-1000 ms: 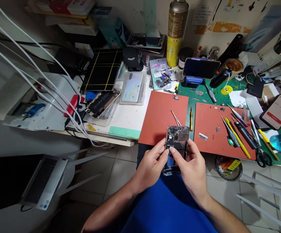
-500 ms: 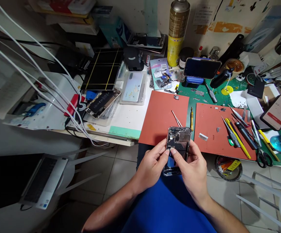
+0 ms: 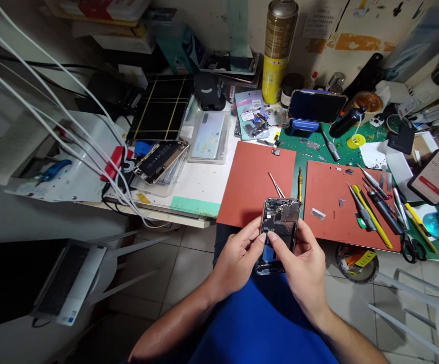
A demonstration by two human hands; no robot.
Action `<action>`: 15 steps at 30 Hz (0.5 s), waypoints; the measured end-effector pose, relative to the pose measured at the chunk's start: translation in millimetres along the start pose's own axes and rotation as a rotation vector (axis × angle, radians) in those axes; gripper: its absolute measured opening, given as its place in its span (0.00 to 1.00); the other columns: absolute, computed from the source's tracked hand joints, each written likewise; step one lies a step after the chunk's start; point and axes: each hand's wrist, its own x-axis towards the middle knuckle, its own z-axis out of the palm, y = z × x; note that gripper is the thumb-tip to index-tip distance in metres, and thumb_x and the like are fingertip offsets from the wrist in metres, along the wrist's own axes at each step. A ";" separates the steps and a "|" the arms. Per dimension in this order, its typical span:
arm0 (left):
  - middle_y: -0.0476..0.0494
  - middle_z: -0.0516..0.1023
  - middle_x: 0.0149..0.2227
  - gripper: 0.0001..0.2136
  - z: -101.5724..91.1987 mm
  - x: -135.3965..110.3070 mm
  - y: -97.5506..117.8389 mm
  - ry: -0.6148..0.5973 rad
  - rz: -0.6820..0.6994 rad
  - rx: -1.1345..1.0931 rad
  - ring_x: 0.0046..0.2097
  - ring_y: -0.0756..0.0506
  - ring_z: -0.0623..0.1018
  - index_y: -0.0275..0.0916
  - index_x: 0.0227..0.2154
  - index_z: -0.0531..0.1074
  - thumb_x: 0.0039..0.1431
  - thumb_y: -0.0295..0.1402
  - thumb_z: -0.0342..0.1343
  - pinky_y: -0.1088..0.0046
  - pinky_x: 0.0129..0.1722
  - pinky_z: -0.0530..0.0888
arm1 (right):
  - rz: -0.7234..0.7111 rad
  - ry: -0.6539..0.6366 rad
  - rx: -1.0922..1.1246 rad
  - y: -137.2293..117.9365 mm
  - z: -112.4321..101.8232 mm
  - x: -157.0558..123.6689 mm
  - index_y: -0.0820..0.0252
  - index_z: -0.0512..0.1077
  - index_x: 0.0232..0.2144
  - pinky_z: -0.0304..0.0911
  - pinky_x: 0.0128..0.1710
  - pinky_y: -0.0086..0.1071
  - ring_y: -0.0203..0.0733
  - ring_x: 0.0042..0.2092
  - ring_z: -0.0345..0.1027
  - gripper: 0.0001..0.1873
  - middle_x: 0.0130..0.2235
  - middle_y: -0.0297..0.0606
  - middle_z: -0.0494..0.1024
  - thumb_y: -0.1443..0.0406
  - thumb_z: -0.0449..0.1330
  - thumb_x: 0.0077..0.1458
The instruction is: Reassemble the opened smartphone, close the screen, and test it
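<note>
An opened smartphone (image 3: 286, 222) with its inner parts bare is held just off the front edge of the bench, above my lap. My left hand (image 3: 238, 258) grips its left side, with the thumb tip on the inner parts. From the right, my right hand (image 3: 305, 263) wraps the other side, and its thumb presses beside the left thumb near the phone's middle. Whatever lies under the thumb tips is hidden. Just beyond the phone, tweezers (image 3: 277, 185) lie on the left orange mat (image 3: 250, 177). A gold screwdriver (image 3: 300, 185) rests between the two mats.
The right orange mat (image 3: 325, 189) carries small metal parts, several tools and a yellow-handled tool (image 3: 373, 217). Scissors (image 3: 412, 249) lie at the bench edge. A phone on a stand (image 3: 316, 107) and a spray can (image 3: 279, 50) stand behind. White cables (image 3: 68, 121) hang at left.
The hands and the phone have shifted very slightly to the right in the view. The grip and the thumbs' place stay the same.
</note>
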 end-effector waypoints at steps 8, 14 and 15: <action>0.37 0.80 0.61 0.27 -1.3 -1.0 -4.7 -0.008 0.011 0.042 0.55 0.42 0.83 0.40 0.72 0.62 0.75 0.41 0.53 0.65 0.60 0.76 | 0.022 -0.023 0.043 1.0 0.0 2.9 0.53 0.77 0.56 0.76 0.55 0.43 0.48 0.53 0.79 0.26 0.54 0.39 0.84 0.57 0.74 0.57; 0.37 0.83 0.56 0.26 2.3 -4.1 4.4 0.005 0.044 0.121 0.46 0.45 0.84 0.39 0.72 0.64 0.75 0.40 0.51 0.68 0.55 0.78 | 0.061 -0.090 0.096 6.2 -3.8 8.5 0.53 0.77 0.55 0.77 0.52 0.43 0.49 0.51 0.79 0.25 0.50 0.39 0.85 0.57 0.75 0.57; 0.37 0.83 0.56 0.26 3.4 -4.7 6.8 0.008 0.057 0.133 0.46 0.45 0.83 0.39 0.71 0.64 0.75 0.40 0.51 0.68 0.53 0.79 | 0.066 -0.109 0.103 7.7 -4.8 9.5 0.54 0.77 0.54 0.77 0.50 0.42 0.49 0.50 0.79 0.25 0.50 0.39 0.85 0.57 0.74 0.57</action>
